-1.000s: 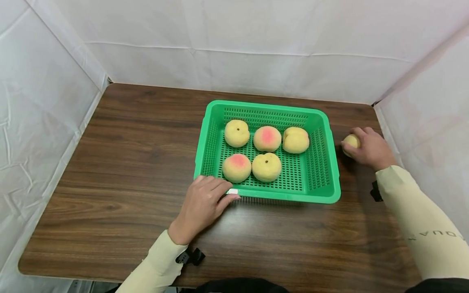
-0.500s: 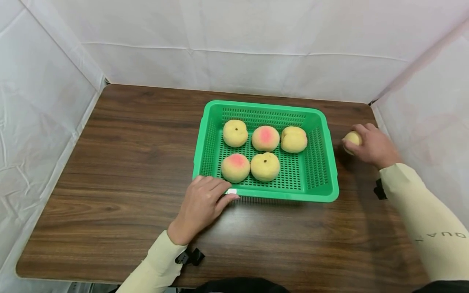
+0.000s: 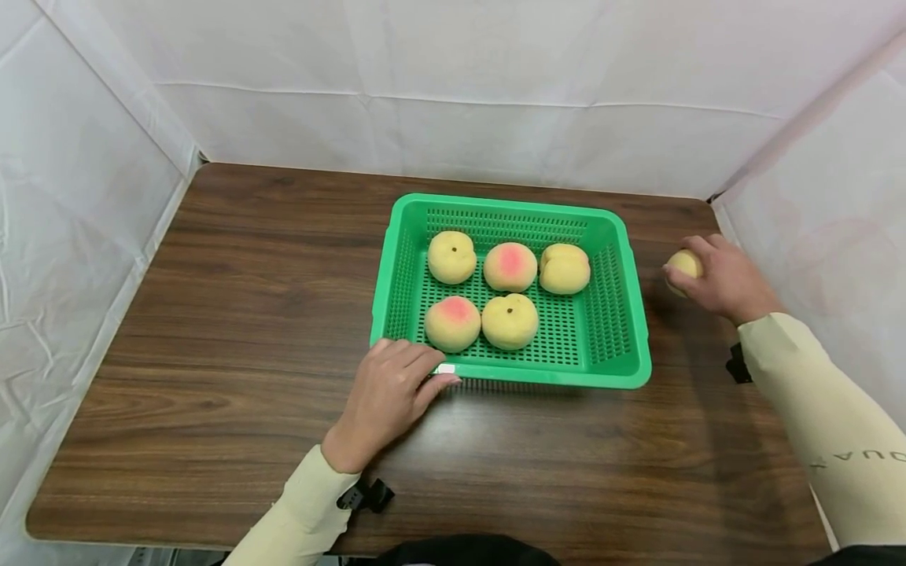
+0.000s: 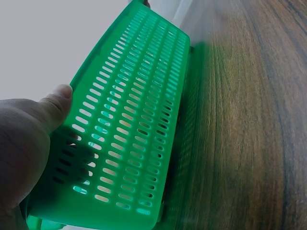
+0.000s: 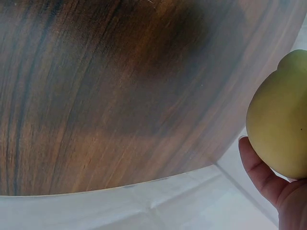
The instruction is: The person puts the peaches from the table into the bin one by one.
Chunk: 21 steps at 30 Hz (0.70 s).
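Observation:
A green plastic basket [image 3: 545,376] with perforated walls holds several yellow peaches, two of them with a pink blush on top. At its near left corner my left hand [image 3: 385,397] grips the rim, thumb outside and fingers over the edge. In the left wrist view that thumb [image 4: 57,103] lies against the outer wall of the basket [image 4: 129,110]. To the right of the basket, my right hand [image 3: 725,279] holds another peach [image 3: 686,266]. The right wrist view shows this peach [image 5: 280,117] at the right edge, a fingertip [image 5: 254,163] against its lower side.
The brown wood-grain table [image 3: 233,330] carries the basket at its back middle. White sheeting [image 3: 467,134] walls off the back, and more sheeting stands close beyond my right hand. Inside the basket, bare floor shows at the near right.
My right hand has moved slightly right with the peach, a little farther from the basket. The left hand keeps its hold on the rim. The view has shifted slightly.

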Each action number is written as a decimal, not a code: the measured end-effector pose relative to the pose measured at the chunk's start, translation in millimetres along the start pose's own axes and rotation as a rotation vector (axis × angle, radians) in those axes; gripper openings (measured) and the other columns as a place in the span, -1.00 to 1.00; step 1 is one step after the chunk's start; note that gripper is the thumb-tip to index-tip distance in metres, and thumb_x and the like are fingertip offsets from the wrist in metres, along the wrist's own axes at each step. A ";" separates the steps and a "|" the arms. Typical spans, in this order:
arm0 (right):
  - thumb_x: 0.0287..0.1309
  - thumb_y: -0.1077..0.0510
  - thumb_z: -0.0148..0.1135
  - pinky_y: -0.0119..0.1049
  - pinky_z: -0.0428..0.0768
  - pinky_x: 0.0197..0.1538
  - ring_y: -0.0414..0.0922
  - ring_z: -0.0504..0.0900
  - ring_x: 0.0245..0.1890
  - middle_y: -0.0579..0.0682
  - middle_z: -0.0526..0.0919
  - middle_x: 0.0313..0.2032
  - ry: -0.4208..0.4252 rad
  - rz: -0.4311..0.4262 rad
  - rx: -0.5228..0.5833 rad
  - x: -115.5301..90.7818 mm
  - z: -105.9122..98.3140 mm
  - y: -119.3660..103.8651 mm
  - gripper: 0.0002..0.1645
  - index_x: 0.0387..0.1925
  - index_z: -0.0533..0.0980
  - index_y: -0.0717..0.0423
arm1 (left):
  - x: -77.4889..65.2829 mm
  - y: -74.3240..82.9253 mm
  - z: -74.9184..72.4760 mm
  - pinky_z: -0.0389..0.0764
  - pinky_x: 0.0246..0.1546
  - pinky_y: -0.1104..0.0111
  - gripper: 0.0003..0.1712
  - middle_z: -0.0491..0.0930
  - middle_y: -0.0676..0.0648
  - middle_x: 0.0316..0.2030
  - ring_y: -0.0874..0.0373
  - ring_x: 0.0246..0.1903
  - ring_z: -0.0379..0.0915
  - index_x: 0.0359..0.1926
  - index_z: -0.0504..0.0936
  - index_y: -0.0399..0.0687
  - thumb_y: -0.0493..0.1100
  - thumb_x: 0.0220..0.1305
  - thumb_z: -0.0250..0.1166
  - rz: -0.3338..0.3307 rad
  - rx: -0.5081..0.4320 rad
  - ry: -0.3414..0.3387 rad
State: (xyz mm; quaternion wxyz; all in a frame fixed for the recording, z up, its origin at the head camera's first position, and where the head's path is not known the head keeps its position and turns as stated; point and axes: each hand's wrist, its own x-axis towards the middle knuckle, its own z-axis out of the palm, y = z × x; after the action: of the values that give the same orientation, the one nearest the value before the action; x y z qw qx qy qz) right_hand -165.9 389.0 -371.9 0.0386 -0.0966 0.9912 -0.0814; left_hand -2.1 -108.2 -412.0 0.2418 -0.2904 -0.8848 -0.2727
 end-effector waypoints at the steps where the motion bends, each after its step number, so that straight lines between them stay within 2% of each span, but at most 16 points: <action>1: 0.42 -0.17 0.15 -0.11 0.33 -0.36 0.19 0.48 -0.30 0.33 0.47 -0.06 -0.001 0.000 0.002 -0.2 -0.7 -0.3 -0.37 0.23 0.43 0.23 | 0.1 0.0 0.1 0.47 -0.32 0.28 -0.70 0.72 0.07 -0.42 0.15 -0.37 0.66 -0.30 0.71 0.02 0.12 0.21 0.46 0.000 -0.001 0.002; 21: 0.42 -0.16 0.13 -0.12 0.33 -0.36 0.20 0.47 -0.27 0.32 0.47 -0.03 0.000 0.014 0.017 -5.4 -19.1 -4.0 -0.36 0.27 0.42 0.22 | -0.2 -0.3 0.2 0.46 -0.32 0.28 -0.72 0.72 0.08 -0.42 0.15 -0.39 0.64 -0.28 0.73 0.01 0.11 0.23 0.45 -0.002 0.001 -0.005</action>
State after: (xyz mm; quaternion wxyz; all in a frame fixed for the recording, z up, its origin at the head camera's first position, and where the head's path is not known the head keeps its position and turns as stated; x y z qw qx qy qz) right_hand -161.7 389.1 -352.1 0.0399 -0.0894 0.9912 -0.0894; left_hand -2.1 -108.3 -412.4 0.2395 -0.2901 -0.8858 -0.2717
